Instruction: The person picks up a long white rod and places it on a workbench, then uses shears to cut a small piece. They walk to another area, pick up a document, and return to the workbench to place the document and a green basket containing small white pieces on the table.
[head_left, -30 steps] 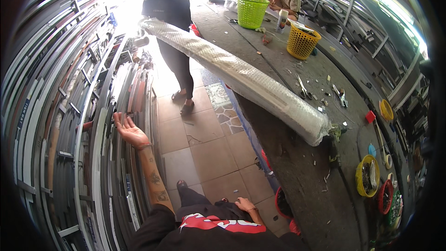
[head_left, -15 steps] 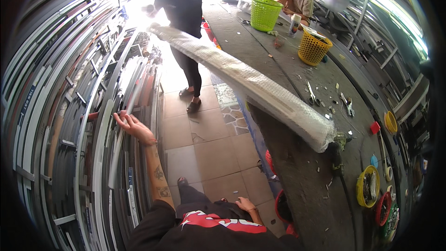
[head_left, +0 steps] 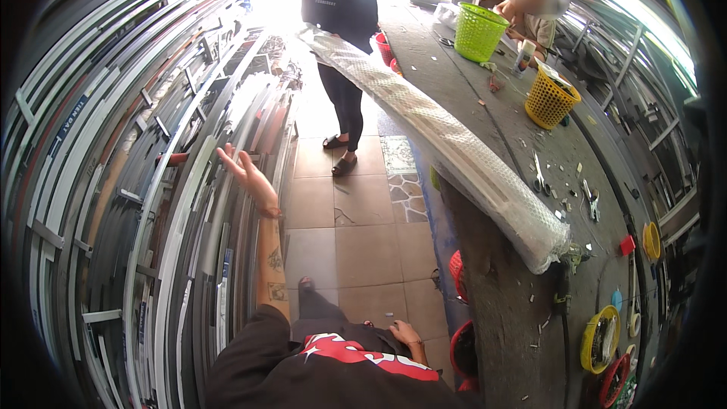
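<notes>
My left hand [head_left: 254, 183] is raised beside the rack of long profiles, palm up and fingers spread, holding nothing. Behind it lie pale and grey metal profiles [head_left: 201, 223]; I cannot tell whether my fingers touch any. My right hand [head_left: 407, 333] hangs low by my thigh, its fingers loosely apart and nothing visible in them. A long bundle in bubble wrap [head_left: 454, 148] slants across the edge of the workbench [head_left: 492, 257]. Its far end reaches a person in dark clothes [head_left: 341, 7], whose hands are mostly hidden behind it.
On the bench stand a green basket [head_left: 478, 34], a yellow basket [head_left: 551, 98] and a spray can [head_left: 522, 57]. Scissors [head_left: 539, 174], pliers [head_left: 591, 201] and a power drill [head_left: 564, 288] lie nearer. Another person [head_left: 534, 23] sits beyond. Tiled floor [head_left: 367, 238] runs between rack and bench.
The view has swung left, so the scene sits farther right. My left hand has tilted upward with its fingers spreading. A blurred pale strip near it earlier no longer stands out. The bundle remains across the bench.
</notes>
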`<state>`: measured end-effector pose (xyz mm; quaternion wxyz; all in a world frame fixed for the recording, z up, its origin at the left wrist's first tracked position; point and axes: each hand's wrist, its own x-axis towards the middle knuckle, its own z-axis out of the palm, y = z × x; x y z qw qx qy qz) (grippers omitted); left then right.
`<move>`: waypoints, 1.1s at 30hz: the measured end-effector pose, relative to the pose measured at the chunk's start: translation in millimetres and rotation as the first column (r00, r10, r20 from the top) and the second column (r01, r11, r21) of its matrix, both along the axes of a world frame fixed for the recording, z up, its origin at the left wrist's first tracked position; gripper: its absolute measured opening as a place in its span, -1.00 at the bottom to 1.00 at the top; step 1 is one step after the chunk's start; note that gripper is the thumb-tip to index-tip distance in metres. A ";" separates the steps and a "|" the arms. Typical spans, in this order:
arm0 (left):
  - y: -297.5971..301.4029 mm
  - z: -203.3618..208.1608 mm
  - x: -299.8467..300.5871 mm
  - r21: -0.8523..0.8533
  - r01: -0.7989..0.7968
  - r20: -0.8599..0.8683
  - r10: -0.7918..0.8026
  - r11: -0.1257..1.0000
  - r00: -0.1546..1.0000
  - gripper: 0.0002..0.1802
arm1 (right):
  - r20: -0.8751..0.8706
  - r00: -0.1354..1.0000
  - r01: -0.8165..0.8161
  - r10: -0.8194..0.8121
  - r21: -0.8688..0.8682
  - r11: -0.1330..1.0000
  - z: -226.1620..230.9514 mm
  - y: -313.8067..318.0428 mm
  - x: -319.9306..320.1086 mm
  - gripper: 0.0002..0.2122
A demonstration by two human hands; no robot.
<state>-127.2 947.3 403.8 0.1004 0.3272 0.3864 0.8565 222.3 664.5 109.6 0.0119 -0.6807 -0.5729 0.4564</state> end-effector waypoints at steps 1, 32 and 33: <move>4.2 0.7 -6.4 0.183 0.130 0.271 -0.177 0.974 0.946 -0.35 | 0.006 1.000 0.000 0.000 -0.004 1.000 0.5 0.2 0.0 -0.52; 14.3 -35.2 -19.0 -0.348 -0.142 -0.459 -0.037 0.927 0.888 -0.43 | -0.664 0.740 0.115 -0.107 -0.032 0.993 43.4 51.0 -14.9 -0.63; 14.2 -34.6 -19.7 -0.276 0.055 -0.346 -0.152 0.960 0.926 -0.46 | -0.759 0.628 0.215 -0.170 -0.040 0.976 74.9 71.5 -15.2 -0.64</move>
